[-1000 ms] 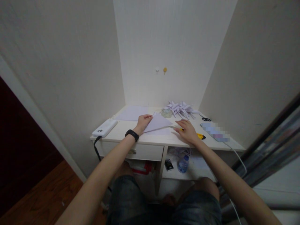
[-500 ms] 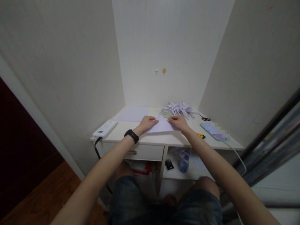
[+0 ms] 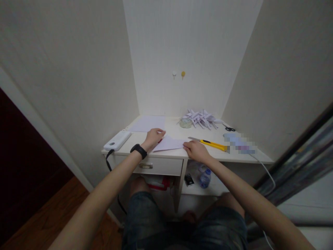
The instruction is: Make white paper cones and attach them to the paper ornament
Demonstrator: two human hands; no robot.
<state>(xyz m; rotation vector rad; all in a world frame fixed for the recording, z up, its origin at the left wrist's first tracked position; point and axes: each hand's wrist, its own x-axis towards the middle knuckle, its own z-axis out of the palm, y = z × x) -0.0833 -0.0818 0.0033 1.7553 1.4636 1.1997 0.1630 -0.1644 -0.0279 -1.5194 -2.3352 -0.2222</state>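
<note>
A folded white paper sheet point(image 3: 169, 143) lies flat near the front edge of the white desk point(image 3: 234, 158). My left hand point(image 3: 154, 137), with a black band on its wrist, presses on the sheet's left end. My right hand point(image 3: 195, 151) rests palm down on the sheet's right corner, at the desk's front edge. Neither hand grips anything. A yellow utility knife point(image 3: 209, 143) lies just beyond my right hand, apart from it.
At the back of the desk sit a pile of folded paper pieces point(image 3: 201, 118), a tape roll point(image 3: 185, 123), black scissors point(image 3: 229, 128) and a flat paper sheet point(image 3: 148, 123). A white power bank point(image 3: 117, 140) lies left, a phone point(image 3: 239, 145) right. A water bottle point(image 3: 205, 178) stands on the shelf below.
The raised fold of the sheet is now pressed flat. My right hand slid from the sheet's far edge back to its near right corner, uncovering the knife. My left hand stayed at the left end.
</note>
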